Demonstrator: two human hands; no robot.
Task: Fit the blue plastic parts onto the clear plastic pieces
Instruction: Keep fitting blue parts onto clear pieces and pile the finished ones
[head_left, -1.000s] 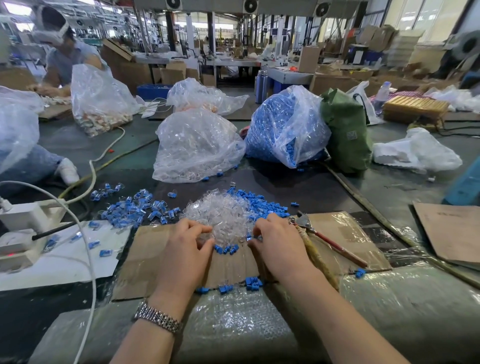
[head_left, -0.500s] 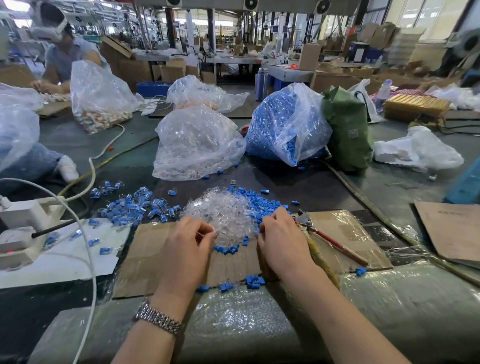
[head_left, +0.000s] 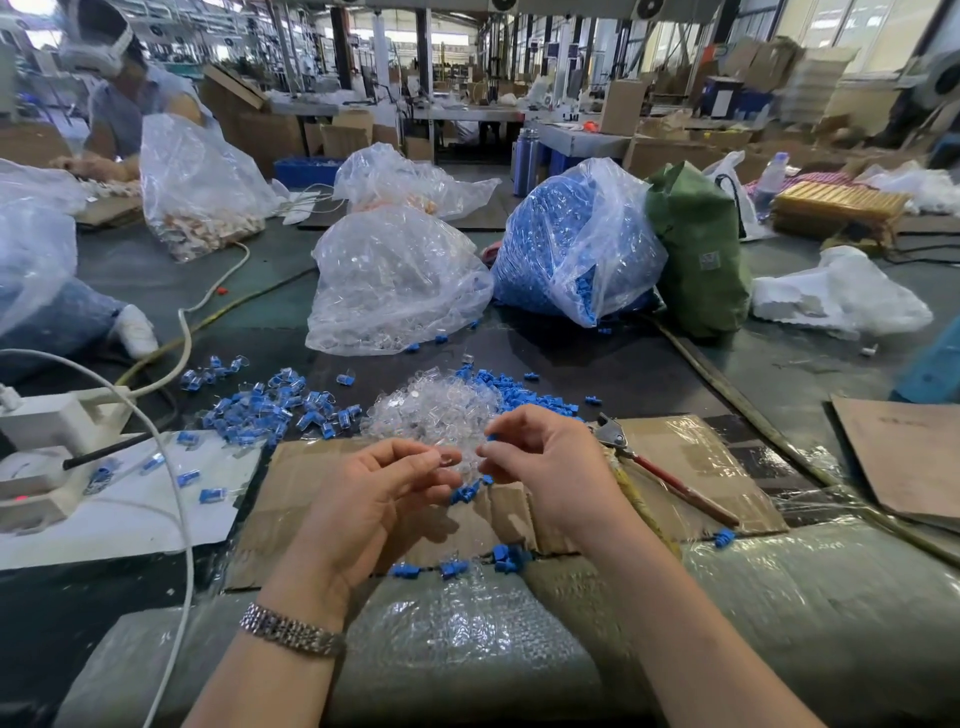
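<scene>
A small clear piece (head_left: 448, 459) sits pinched in the fingertips of the left hand (head_left: 371, 499), raised above the cardboard sheet (head_left: 306, 499). Just beside it at 3 o'clock, the right hand (head_left: 550, 467) pinches a blue part (head_left: 490, 438) between thumb and forefinger; the two parts are near but apart. At 12 o'clock lies the heap of clear pieces (head_left: 436, 410), with loose blue parts (head_left: 524, 392) behind it. Finished blue-and-clear pieces (head_left: 270, 410) spread at 10 o'clock. Red-handled pliers (head_left: 660, 473) lie at 3 o'clock.

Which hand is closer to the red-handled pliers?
Right. The right hand is just beside the pliers; the left hand is farther away, beyond the right hand.
</scene>
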